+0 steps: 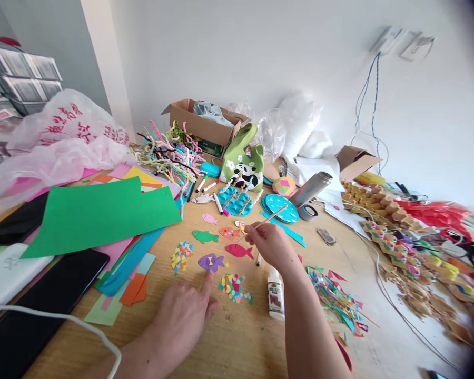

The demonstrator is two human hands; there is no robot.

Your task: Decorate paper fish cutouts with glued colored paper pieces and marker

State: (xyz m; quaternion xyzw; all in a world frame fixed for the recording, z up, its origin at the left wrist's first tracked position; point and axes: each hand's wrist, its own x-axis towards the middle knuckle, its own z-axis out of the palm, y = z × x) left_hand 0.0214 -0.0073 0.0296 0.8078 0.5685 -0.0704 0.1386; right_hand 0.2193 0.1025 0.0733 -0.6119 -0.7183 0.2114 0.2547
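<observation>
A purple paper fish [210, 262] with small yellow pieces on its body lies on the wooden table. The index finger of my left hand [186, 309] stretches to its lower edge, thumb apart, and nothing is held. Pinched in my right hand [269, 241] is a thin wooden stick [276, 212], slanting over the red fish [240, 251]. Around these lie a green fish [205, 236], an orange spotted fish [228, 232] and a pink fish [209, 218]. Piles of small cut paper pieces [181, 256] and round paper dots [234, 287] flank the purple fish.
A white glue bottle [275, 295] stands beside my right forearm. Paper scraps [335, 297] spread to the right. Green sheets [98, 213] and phones [51, 305] cover the left. Behind are a green panda bag [243, 158], a steel flask [312, 189] and a cardboard box [205, 123].
</observation>
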